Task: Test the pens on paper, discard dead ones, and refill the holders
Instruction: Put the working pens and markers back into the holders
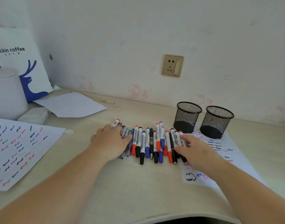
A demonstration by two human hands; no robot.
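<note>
Two empty mesh holders (188, 117) (216, 122) stand beside a row of pens (152, 143) on the worktop (138, 183). Left hand (112, 141) and right hand (198, 151) press its ends, fingers straight. Two scribbled sheets (17, 151) (222, 147) lie alongside.

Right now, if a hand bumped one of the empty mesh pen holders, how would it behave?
The left mesh holder looks like thin wire mesh and stands empty, so it is probably light and would slide or tip easily. Being round, it would likely roll once on its side, perhaps into the right mesh holder.
</note>
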